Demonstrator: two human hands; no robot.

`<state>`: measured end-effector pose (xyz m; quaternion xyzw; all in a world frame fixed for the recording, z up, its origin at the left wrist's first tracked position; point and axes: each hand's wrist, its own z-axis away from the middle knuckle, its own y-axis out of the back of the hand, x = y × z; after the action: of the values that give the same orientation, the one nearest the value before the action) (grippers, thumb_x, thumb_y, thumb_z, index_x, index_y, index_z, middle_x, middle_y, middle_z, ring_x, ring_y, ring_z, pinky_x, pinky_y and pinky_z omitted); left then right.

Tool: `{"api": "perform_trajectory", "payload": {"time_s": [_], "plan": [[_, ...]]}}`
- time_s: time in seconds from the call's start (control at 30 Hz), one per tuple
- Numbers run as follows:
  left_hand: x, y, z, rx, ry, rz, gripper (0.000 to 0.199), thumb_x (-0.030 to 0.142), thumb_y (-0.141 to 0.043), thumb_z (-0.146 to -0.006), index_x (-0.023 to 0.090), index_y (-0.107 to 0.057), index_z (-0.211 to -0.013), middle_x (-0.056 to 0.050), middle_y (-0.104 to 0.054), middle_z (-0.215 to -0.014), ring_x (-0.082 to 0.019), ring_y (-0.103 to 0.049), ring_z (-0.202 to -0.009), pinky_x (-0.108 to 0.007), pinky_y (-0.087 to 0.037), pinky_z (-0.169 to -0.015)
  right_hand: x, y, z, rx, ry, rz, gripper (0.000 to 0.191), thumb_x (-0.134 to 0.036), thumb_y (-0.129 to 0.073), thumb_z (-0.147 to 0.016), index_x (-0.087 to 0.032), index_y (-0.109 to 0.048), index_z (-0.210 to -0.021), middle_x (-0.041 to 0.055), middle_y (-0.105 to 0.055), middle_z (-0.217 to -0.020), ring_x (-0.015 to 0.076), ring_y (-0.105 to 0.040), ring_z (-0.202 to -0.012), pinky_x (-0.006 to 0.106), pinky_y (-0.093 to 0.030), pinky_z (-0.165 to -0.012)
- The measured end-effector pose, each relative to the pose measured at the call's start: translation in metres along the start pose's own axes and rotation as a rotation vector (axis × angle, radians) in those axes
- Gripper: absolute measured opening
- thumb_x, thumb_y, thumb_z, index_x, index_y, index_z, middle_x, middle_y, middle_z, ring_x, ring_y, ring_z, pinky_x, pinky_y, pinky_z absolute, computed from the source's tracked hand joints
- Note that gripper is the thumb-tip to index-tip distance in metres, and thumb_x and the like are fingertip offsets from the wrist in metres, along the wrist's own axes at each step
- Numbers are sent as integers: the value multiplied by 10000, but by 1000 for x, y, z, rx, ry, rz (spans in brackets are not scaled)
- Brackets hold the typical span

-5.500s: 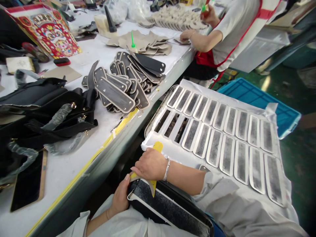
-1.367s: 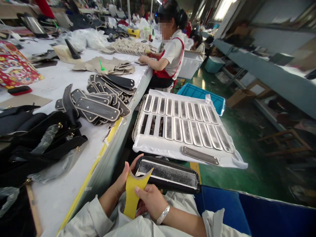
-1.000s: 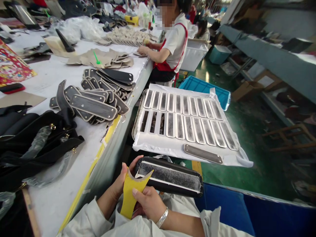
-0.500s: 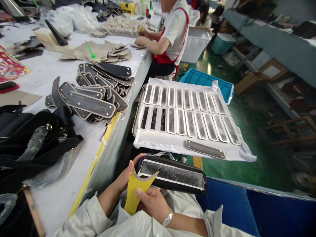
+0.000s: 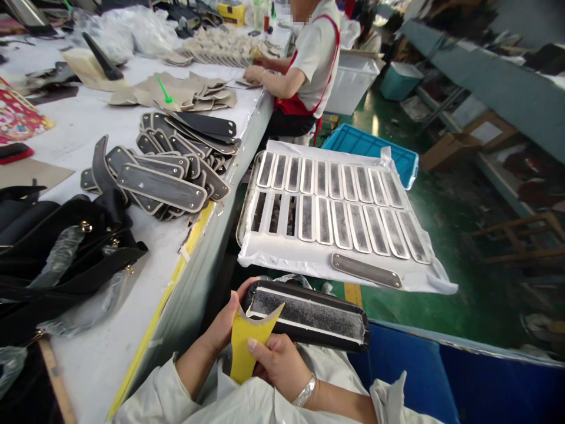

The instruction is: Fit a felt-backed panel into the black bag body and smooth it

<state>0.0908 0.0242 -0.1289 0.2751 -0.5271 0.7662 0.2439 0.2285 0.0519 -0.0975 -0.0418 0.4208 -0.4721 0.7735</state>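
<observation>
A black bag (image 5: 309, 312) rests across my lap, its long base facing up with a white-edged grey rectangle on it. My left hand (image 5: 227, 321) grips the bag's left end, thumb showing at the corner. Pinched between the thumb and fingers of my right hand (image 5: 280, 362) is a yellow piece (image 5: 251, 338) with a curved, concave top edge, which overlaps the bag's left part in view. Just beyond the bag, a grey strip with metal studs (image 5: 366, 270) lies on the near edge of a white-covered tray (image 5: 282, 250).
Rows of white-edged strips (image 5: 342, 224) cover the tray. Left of it, the table (image 5: 172, 318) bears piled grey strips (image 5: 161, 185) and black bags (image 5: 57, 247). A person (image 5: 309, 65) works beyond, beside a blue crate (image 5: 371, 150).
The yellow piece and my right hand have shifted slightly right, and the piece stands a little more upright. My left hand keeps its hold on the bag.
</observation>
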Motion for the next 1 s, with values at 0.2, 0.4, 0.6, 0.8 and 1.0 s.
{"api": "perform_trajectory", "payload": {"time_s": [0.2,0.4,0.6,0.8,1.0], "plan": [[6,-7,-5,-4,19,-5,507,545,-320,-900,231,-485,-1263,-64,-571,-1222,-256,-483,-1169,-406,-295,-1056,1,2,2,12,11,-36,539,-594,-688,-628,-84,-685,-802,97,-666,-670,192,-614,-567,301,-464,-575],[7,-3,2,18,24,-49,505,551,-337,-893,239,-469,-1268,-60,-537,-1267,-255,-458,-1196,-388,-277,-1064,5,-2,2,38,-38,-21,559,-623,-703,-569,-92,-683,-740,81,-652,-611,161,-584,-509,265,-439,-520],[7,-4,4,33,32,-13,488,550,-308,-901,255,-466,-1256,-53,-546,-1252,-246,-455,-1201,-381,-297,-1048,-3,-5,4,93,-146,66,636,-694,-692,-476,-99,-670,-700,76,-639,-561,160,-567,-471,247,-412,-453],[9,-4,-5,1,38,-145,466,527,-345,-902,248,-454,-1258,-66,-546,-1248,-255,-508,-1135,-366,-350,-988,2,0,3,72,-107,-12,616,-667,-692,-524,-102,-667,-767,97,-665,-640,188,-598,-511,302,-464,-521],[12,-3,0,54,40,-252,480,542,-346,-896,247,-449,-1259,-64,-527,-1271,-250,-492,-1148,-351,-349,-987,7,-1,3,86,-112,-27,671,-685,-697,-493,-76,-665,-774,108,-654,-615,173,-577,-500,296,-459,-513]]}}
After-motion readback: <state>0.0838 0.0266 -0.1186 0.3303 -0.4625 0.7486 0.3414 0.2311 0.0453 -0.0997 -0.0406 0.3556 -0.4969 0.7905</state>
